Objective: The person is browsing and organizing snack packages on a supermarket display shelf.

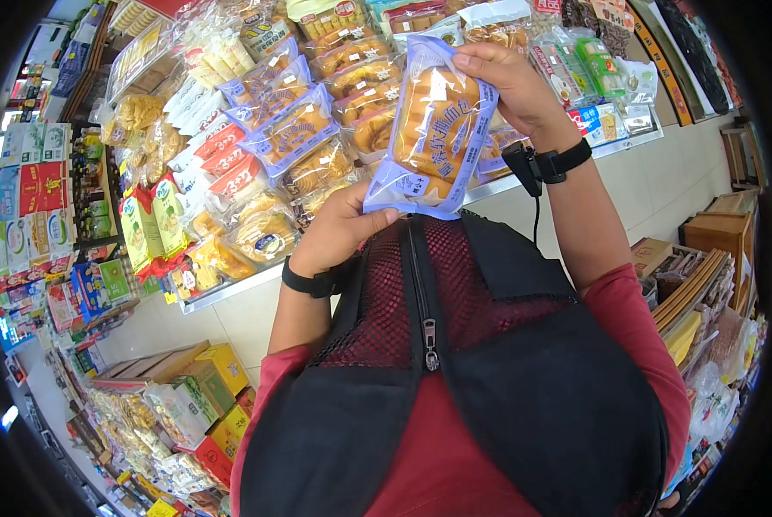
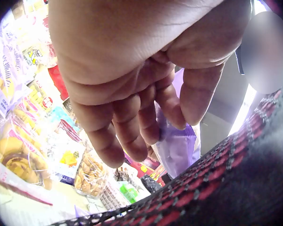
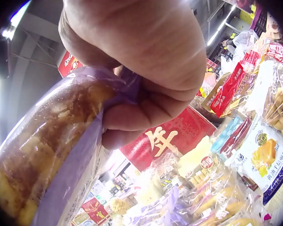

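A purple-edged clear bag of bread (image 1: 437, 129) is held up in front of the black vest, its printed side toward the head camera. My right hand (image 1: 519, 90) pinches its upper right corner, thumb on the front. At the lower left corner, my left hand (image 1: 338, 228) grips the bag with the thumb lying over its edge. The left wrist view shows the purple wrapper (image 2: 179, 146) between thumb and forefinger, the other fingers loosely bent. Close up in the right wrist view, browned bread (image 3: 47, 141) shows through the plastic, and the gathered corner sits between thumb and curled fingers.
Behind the bag, a display table carries rows of packaged breads, among them similar purple bags (image 1: 291, 129) and red-and-white packs (image 1: 231, 159). Shelves of boxed goods (image 1: 33, 189) line the left. Cartons (image 1: 226, 370) stand on the floor at lower left, and wooden crates (image 1: 717, 233) at right.
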A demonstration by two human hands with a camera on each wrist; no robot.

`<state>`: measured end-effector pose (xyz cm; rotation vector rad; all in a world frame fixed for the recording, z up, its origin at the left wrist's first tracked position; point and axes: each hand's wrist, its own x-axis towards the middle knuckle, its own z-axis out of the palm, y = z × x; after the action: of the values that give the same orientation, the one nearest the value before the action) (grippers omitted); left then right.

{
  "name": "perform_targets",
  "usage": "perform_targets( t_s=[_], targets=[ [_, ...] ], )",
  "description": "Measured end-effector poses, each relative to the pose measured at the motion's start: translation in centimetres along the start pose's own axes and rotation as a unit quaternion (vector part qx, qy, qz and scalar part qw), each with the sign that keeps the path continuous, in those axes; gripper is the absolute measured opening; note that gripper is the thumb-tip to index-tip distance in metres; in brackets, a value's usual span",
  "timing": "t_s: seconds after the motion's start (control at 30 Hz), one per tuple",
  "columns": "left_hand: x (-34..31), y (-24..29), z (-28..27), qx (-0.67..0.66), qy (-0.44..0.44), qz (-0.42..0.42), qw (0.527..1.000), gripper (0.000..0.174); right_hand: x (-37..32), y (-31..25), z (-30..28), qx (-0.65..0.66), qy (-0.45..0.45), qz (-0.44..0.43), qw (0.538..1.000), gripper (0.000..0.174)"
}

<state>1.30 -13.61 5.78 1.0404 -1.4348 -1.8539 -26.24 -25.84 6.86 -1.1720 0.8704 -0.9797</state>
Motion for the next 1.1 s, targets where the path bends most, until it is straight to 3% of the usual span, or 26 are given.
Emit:
perform_targets(
  t_s=[1.1],
  targets=[
    [0.14,-0.39,-0.06,0.000,0.006,0.004,1.000,0.031,-0.40,-0.07,-0.13,0.022,0.018,0.003,1.000,0.025]
  ],
)
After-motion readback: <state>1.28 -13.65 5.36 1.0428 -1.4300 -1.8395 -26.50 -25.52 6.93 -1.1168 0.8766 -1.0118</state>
